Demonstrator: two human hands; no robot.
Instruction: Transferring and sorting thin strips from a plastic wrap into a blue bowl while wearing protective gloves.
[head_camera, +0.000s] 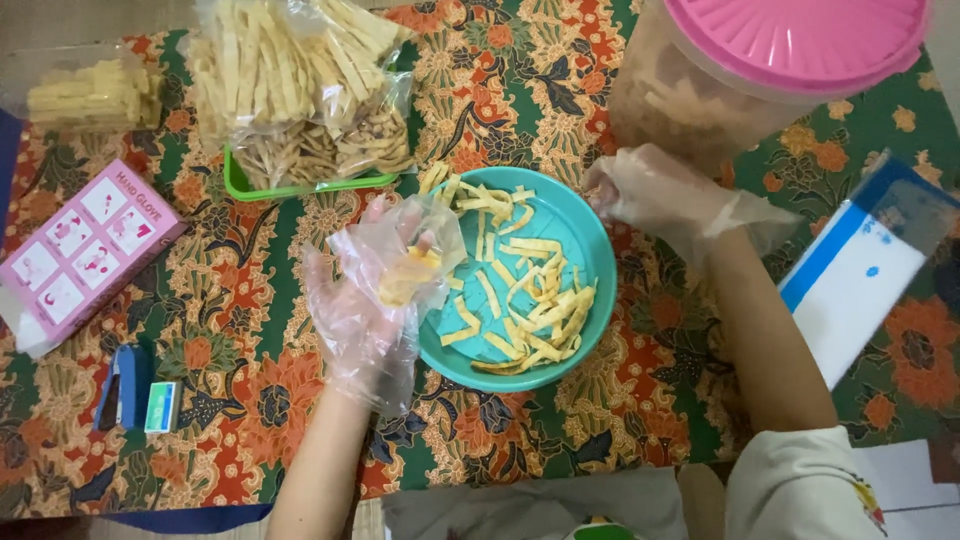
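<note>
1. Nearest the camera, low on the left: a blue stapler (120, 385) and a small box of staples (162, 405), just beside each other on the tabletop (640, 400) with its flowered cloth.
2. Left hand (365, 300) in a loose clear plastic glove, palm up and partly cupped, holding a small clear bag (412, 262) with a few yellow strip snacks inside, just left of the bowl.
3. Teal bowl (585, 260) at centre, loosely filled with yellow strip snacks (525, 295).
4. Right hand (655, 190), also gloved, fingers loosely curled, nothing visibly held, just past the bowl's right rim.
5. Further left, a pink glove box (80, 245); at the right edge, a white and blue packet (855, 275).
6. Farthest: bagged snacks in a green tray (300, 185), and a clear jar with a pink lid (800, 40).
</note>
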